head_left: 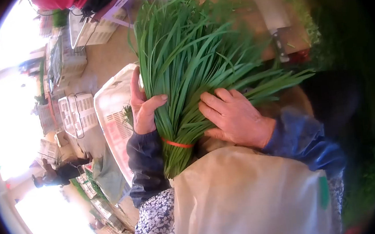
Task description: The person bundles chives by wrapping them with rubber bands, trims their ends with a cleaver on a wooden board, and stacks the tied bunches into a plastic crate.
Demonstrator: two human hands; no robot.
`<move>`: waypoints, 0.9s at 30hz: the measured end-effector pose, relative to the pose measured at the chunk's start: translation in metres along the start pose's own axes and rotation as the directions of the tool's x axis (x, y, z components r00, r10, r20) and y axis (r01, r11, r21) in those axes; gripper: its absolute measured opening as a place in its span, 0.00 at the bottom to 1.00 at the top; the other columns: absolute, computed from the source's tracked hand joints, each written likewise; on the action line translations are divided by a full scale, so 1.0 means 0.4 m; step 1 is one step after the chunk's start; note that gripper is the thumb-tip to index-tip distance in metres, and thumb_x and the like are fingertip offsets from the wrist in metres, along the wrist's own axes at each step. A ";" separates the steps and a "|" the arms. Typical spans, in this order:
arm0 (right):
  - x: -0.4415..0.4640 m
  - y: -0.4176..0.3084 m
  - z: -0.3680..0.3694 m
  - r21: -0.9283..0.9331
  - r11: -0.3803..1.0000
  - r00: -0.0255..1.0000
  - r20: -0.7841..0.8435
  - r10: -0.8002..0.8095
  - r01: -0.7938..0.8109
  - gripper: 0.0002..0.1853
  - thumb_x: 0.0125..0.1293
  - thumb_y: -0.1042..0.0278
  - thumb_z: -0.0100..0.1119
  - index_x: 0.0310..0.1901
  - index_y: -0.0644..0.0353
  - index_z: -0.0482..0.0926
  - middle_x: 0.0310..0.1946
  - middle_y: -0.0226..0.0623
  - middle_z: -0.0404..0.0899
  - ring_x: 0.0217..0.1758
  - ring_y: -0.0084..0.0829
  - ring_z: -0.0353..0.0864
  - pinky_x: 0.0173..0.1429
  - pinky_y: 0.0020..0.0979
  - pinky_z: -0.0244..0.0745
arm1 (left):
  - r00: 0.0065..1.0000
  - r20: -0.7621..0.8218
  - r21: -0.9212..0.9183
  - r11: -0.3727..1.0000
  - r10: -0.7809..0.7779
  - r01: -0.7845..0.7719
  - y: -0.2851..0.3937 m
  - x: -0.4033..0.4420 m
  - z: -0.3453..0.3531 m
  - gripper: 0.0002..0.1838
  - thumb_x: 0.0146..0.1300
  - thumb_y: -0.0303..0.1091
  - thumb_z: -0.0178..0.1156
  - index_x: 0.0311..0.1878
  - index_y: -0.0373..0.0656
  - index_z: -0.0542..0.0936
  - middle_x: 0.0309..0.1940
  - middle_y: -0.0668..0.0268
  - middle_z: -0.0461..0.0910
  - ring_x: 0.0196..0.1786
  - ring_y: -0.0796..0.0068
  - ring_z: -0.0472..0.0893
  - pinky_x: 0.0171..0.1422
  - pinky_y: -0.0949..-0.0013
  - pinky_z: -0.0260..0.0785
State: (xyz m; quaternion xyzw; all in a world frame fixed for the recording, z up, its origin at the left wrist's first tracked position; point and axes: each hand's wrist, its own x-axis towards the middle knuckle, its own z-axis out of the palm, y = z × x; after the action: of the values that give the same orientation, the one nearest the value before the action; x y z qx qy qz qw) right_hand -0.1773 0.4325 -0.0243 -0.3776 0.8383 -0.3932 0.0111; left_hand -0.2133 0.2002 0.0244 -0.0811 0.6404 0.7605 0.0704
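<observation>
A big bunch of garlic chives (183,68) lies across my lap, its long green leaves fanning out toward the top and right. A red band (177,143) wraps the stems near their cut ends. My left hand (144,107) clasps the bunch from the left, thumb over the leaves and most fingers hidden behind. From the right, my right hand (236,117) has curled fingers gripping leaves just above the band; its fingertips are partly hidden among them. A pale apron (247,192) covers my lap below the stem ends.
A cleaver (279,42) lies on a brown board (251,31) at the upper right, with green scraps around it. A white plastic crate (113,105) stands close to my left arm. More crates (78,113) and another person (63,171) are farther left.
</observation>
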 end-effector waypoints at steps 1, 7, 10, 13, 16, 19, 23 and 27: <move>0.006 0.003 -0.003 -0.011 1.000 1.000 0.000 0.002 -0.002 0.31 0.49 0.53 0.70 0.53 0.62 0.77 0.58 0.41 0.72 0.54 0.41 0.69 0.53 0.38 0.69 | 1.000 0.000 0.013 1.000 -0.013 0.013 0.003 0.002 0.008 0.52 0.48 0.13 0.57 0.77 0.37 0.44 0.62 0.48 0.72 0.61 0.58 0.77 0.66 0.58 0.70; 0.089 0.033 -0.013 -0.003 0.989 0.987 -0.061 -0.146 0.146 0.30 0.49 0.56 0.70 0.56 0.56 0.76 0.61 0.41 0.69 0.55 0.45 0.70 0.49 0.42 0.72 | 0.931 0.366 0.717 0.642 -0.017 -0.270 0.001 0.007 0.026 0.61 0.45 0.22 0.72 0.79 0.38 0.41 0.67 0.54 0.67 0.64 0.67 0.74 0.66 0.63 0.68; 0.081 0.012 -0.012 0.014 1.000 0.999 -0.051 -0.017 0.017 0.36 0.50 0.54 0.71 0.61 0.56 0.72 0.64 0.44 0.67 0.57 0.52 0.69 0.52 0.45 0.75 | 0.986 0.137 0.321 0.946 -0.097 0.048 0.009 0.001 0.007 0.56 0.47 0.15 0.65 0.78 0.39 0.45 0.65 0.54 0.71 0.62 0.66 0.76 0.66 0.64 0.69; 0.018 -0.012 -0.007 0.039 0.996 0.995 0.058 0.080 -0.082 0.39 0.50 0.53 0.72 0.64 0.56 0.70 0.66 0.45 0.65 0.57 0.53 0.69 0.54 0.48 0.75 | 0.996 0.052 0.040 0.997 -0.067 0.065 -0.009 -0.004 -0.022 0.55 0.45 0.11 0.60 0.78 0.39 0.46 0.63 0.53 0.72 0.61 0.63 0.77 0.66 0.64 0.69; 0.037 -0.017 -0.052 0.049 0.998 0.997 0.068 0.042 -0.045 0.42 0.49 0.53 0.72 0.66 0.56 0.68 0.68 0.47 0.63 0.57 0.54 0.69 0.53 0.49 0.76 | 0.999 0.047 0.031 0.999 -0.020 0.018 0.002 -0.014 -0.005 0.56 0.43 0.11 0.57 0.78 0.39 0.46 0.64 0.53 0.71 0.63 0.62 0.75 0.68 0.63 0.67; 0.080 -0.008 -0.054 -0.002 0.999 0.999 -0.027 -0.039 0.039 0.41 0.50 0.51 0.71 0.66 0.56 0.68 0.69 0.48 0.62 0.56 0.52 0.70 0.52 0.48 0.77 | 0.999 0.051 0.023 1.000 -0.008 0.007 0.010 -0.024 0.008 0.56 0.42 0.12 0.57 0.79 0.39 0.46 0.65 0.53 0.70 0.65 0.63 0.73 0.69 0.63 0.65; 0.052 0.002 -0.032 0.010 0.993 0.983 0.144 0.114 -0.116 0.39 0.53 0.52 0.70 0.66 0.58 0.70 0.71 0.47 0.60 0.56 0.52 0.72 0.57 0.46 0.75 | 1.000 0.010 -0.024 1.000 -0.003 0.004 -0.004 -0.023 -0.020 0.54 0.42 0.12 0.56 0.78 0.39 0.48 0.64 0.54 0.71 0.64 0.62 0.74 0.69 0.63 0.66; 0.018 0.028 -0.069 0.181 0.974 0.988 0.085 0.126 -0.140 0.37 0.56 0.56 0.68 0.65 0.64 0.69 0.72 0.49 0.60 0.63 0.53 0.70 0.68 0.46 0.67 | 0.997 0.073 -0.107 0.994 -0.024 0.031 -0.005 -0.021 -0.011 0.55 0.43 0.12 0.56 0.78 0.38 0.46 0.64 0.52 0.71 0.65 0.61 0.74 0.70 0.62 0.66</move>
State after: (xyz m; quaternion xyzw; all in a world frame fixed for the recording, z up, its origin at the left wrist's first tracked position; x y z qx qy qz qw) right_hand -0.1982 0.4505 -0.0108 -0.3322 0.8203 -0.4540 0.1033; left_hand -0.2045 0.1962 0.0237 -0.0665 0.5940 0.7956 0.0991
